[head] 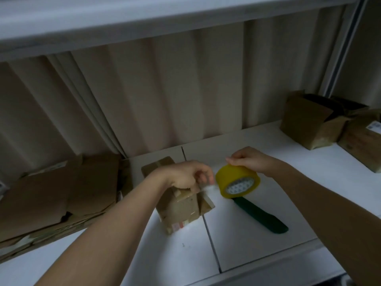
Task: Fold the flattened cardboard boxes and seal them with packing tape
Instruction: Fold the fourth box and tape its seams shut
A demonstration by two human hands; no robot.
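Both forearms entered from the lower edge of the view, and I noted them first as the nearest items. Taking the small folded cardboard box (181, 205) as my landmark, I recorded it standing on the white tabletop (257, 234), across a seam between two table panels. My left hand (185, 176) sat on top of this box, fingers curled, pinching what appeared to be the free end of the tape (208, 187); that strip was blurred, so I could not confirm its exact run. My right hand (247, 159) was just right of the box, raised off the table, with fingers curled over the upper rim of a yellow roll of packing tape (237, 181). The roll was tilted, its white patterned core facing the camera, and stood close beside the left hand without touching the box.

Below the roll and to the right of the box, a dark green elongated object (261, 215) lay flat on the tabletop; I could not identify it. Left of the box, a stack of flattened cardboard (59, 193) lay at the table's edge. Well to the right of the box and farther back, several brown boxes (309, 122) stood grouped together, one bearing a white label (374, 126). Behind the box hung a beige pleated curtain (165, 89).
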